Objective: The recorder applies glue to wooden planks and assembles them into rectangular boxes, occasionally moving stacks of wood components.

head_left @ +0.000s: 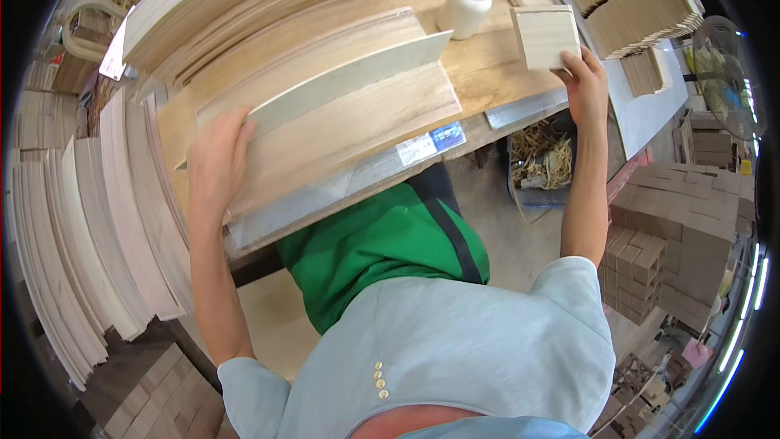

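Observation:
My right hand pinches a small square wooden block by its lower right corner, above the right part of the wooden workbench. A long thin panel stands on edge over a flat wooden board. My left hand is closed around that panel's left end; the thumb is partly hidden. Between the panel and the block stands a white glue bottle with a red pointed nozzle.
Tall stacks of boards line the bench's far side, with more stacked boards at the left. A bin of wood strips sits under the bench's right end. Stacked wooden blocks rise at the right, near a fan.

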{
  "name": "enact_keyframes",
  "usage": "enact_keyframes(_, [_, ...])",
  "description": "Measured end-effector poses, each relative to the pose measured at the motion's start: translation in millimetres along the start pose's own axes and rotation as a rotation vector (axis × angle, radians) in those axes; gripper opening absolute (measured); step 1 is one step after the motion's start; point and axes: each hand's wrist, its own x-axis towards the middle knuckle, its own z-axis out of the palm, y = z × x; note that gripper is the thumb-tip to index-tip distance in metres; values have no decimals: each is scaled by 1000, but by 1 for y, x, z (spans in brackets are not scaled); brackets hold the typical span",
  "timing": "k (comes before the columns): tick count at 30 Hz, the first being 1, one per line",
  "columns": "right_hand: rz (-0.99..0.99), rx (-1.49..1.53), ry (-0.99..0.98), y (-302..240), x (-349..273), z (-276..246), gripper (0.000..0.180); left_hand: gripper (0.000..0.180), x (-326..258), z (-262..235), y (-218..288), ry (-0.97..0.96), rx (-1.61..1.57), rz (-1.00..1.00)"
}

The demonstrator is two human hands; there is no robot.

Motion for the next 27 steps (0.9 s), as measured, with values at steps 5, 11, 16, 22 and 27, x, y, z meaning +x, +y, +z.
enact_keyframes(5, [-172,-440,-92,3,-72,47,35,17,4,3,-3,11,-57,-14])
enact_keyframes(11, [-218,-703,-101,7,-78,91,40,16,5,1,1,-18,-33,-12])
enact_keyframes(16, [-352,-779,-167,5,-81,102,38,15,4,-1,5,0,-4,-1])
enact_keyframes(22, [-428,-854,-202,3,-86,101,35,15,4,-1,7,25,5,4])
enact_keyframes(27, [-501,-884,-208,3,-86,102,35,15,4,1,6,27,4,13])
